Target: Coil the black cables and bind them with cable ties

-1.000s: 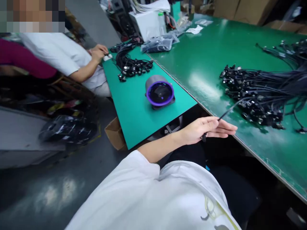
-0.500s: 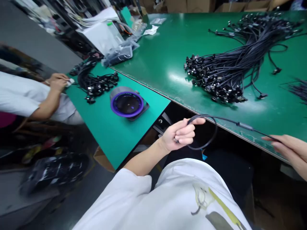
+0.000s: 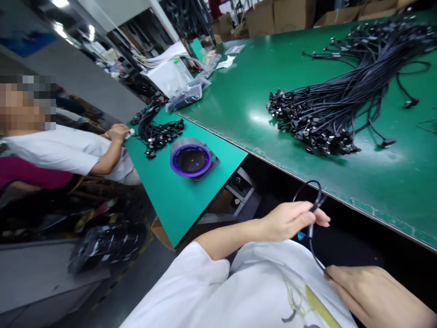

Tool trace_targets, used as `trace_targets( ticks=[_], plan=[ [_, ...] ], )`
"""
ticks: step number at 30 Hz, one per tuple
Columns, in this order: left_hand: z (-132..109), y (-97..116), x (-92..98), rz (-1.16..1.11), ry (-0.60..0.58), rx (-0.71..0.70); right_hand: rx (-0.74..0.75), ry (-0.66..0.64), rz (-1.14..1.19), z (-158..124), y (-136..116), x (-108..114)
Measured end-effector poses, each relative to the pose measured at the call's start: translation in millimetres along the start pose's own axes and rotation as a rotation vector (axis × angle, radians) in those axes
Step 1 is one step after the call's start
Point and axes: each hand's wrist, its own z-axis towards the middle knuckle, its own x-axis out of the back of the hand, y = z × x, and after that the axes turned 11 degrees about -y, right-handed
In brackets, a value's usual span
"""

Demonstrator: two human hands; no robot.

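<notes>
A thin black cable runs between my two hands in front of the green table's edge. My left hand is closed on its looped part, which bends up above the fingers. A short grey sleeve on the cable shows just below those fingers. Lower and to the right, my right hand pinches the cable close to my shirt; the cable's end there is hidden by the hand. Across the table lies a large bundle of similar black cables, with many connectors at its near end.
A purple-rimmed round device stands on the smaller green table. Behind it lies another cable bundle. A co-worker in a white shirt sits at left, hands on a small white item. Cardboard boxes stand at the back.
My right hand has come down and inward, closer to my body. My left hand has shifted right and lower, and the cable loop is now smaller and bunched above its fingers. The view has tilted upward.
</notes>
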Motion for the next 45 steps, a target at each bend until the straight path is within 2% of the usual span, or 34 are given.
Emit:
trace_targets(
  ticks=[2, 3, 5, 7, 9, 11, 12, 13, 15, 17, 20, 22, 24, 27, 30, 33, 35, 37, 39, 43, 45],
  plan=[
    [1.5, -1.5, -9.8, 0.237, -0.156, 0.023, 0.049, -0.161, 0.036, 1.1, -11.0, 15.8],
    [0.1, -1.9, -12.5, 0.306, -0.226, 0.045, 0.052, -0.154, 0.065, 2.4, -11.7, 25.2],
    [-4.1, -3.1, -14.6, 0.323, -0.298, 0.116, 0.023, 0.029, 0.136, 7.5, -4.9, 38.2],
    [-6.6, -5.8, -15.4, 0.133, -0.281, 0.157, -0.029, 0.304, 0.193, 17.5, 6.9, 36.7],
    [-4.7, -10.8, -17.7, -0.219, -0.194, 0.113, -0.096, 0.528, 0.278, 32.4, 16.5, 21.0],
    [1.2, -18.0, -21.8, -0.526, -0.064, 0.032, -0.175, 0.583, 0.466, 48.8, 19.4, -0.1],
    [4.7, -22.3, -24.1, -0.601, 0.002, 0.007, -0.219, 0.589, 0.593, 56.1, 18.3, -9.5],
    [8.0, -26.8, -26.4, -0.621, 0.067, 0.007, -0.256, 0.623, 0.727, 62.2, 16.0, -16.8],
    [12.6, -35.1, -30.4, -0.584, 0.183, 0.058, -0.298, 0.793, 0.946, 70.7, 9.6, -24.2],
    [14.5, -40.8, -32.9, -0.573, 0.301, 0.114, -0.269, 0.902, 1.106, 74.9, 3.4, -23.9],
    [14.3, -43.7, -33.5, -0.671, 0.438, 0.103, -0.231, 0.785, 1.296, 76.8, -1.9, -18.9],
    [13.1, -44.2, -33.5, -0.716, 0.394, 0.091, -0.225, 0.715, 1.357, 76.6, -3.0, -16.9],
    [11.3, -46.3, -34.8, -0.696, 0.288, 0.105, -0.221, 0.756, 1.302, 76.0, -3.4, -16.8],
    [8.7, -51.8, -39.3, -0.598, 0.203, 0.095, -0.228, 0.910, 1.009, 76.4, -2.5, -18.6],
    [6.7, -55.8, -42.7, -0.543, 0.216, 0.058, -0.255, 0.961, 0.515, 78.3, 3.5, -19.2],
    [4.0, -56.0, -40.8, -0.525, 0.272, 0.032, -0.207, 0.819, 0.078, 77.7, 13.0, -14.9],
    [1.7, -54.8, -37.6, -0.507, 0.291, 0.035, -0.177, 0.713, -0.069, 74.3, 17.0, -9.2],
    [0.0, -53.4, -35.0, -0.472, 0.294, 0.053, -0.186, 0.681, -0.143, 69.2, 17.5, -2.5],
    [-0.5, -52.6, -33.9, -0.427, 0.293, 0.075, -0.192, 0.650, -0.064, 63.5, 15.6, 3.2],
    [0.9, -52.5, -33.9, -0.363, 0.247, 0.116, -0.198, 0.357, 0.491, 52.7, 14.4, 7.8],
    [0.8, -52.5, -32.8, -0.343, 0.214, 0.132, -0.178, 0.317, 0.627, 48.4, 17.1, 7.1]
  ],
)
